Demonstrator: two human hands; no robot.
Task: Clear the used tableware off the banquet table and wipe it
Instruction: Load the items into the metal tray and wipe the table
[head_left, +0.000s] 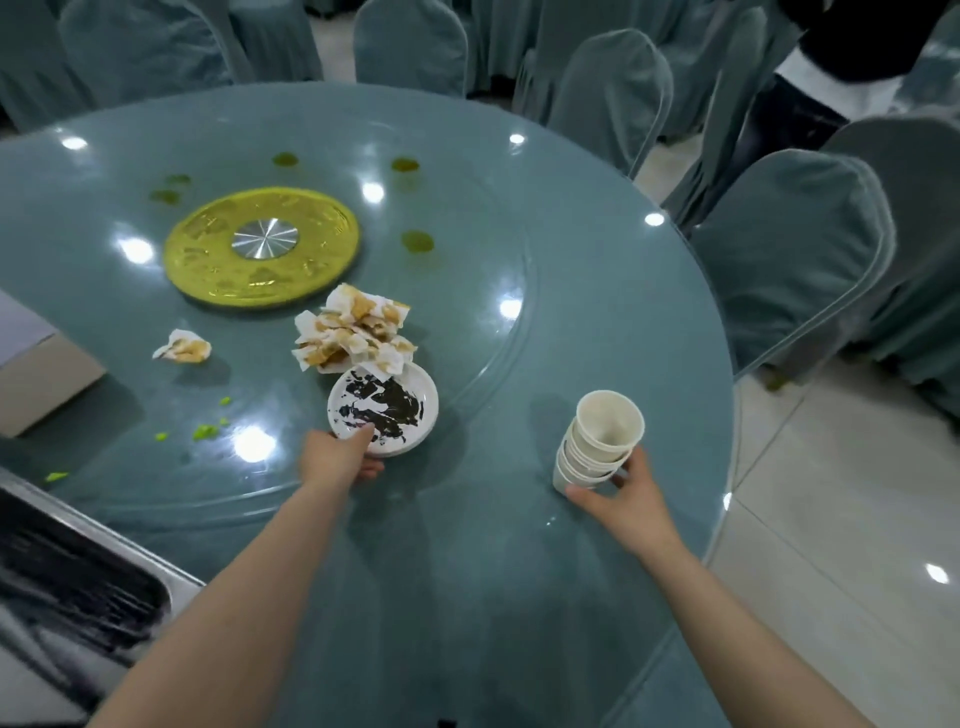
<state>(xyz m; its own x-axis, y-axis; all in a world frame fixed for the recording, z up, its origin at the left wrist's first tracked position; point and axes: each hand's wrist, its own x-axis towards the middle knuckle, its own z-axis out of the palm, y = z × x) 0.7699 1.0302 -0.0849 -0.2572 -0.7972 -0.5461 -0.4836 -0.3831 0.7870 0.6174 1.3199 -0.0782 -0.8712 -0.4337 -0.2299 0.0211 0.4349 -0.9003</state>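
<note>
White plate stack (384, 410) in left grip (337, 457)

Covered chairs (789, 249) ring the table; tiled floor (841, 519) right

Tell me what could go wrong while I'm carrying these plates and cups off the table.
1. The stained napkins piled loosely on the far edge of the plate stack could slide off when your left hand lifts it.
2. The cup stack leans in your right hand and might topple.
</note>
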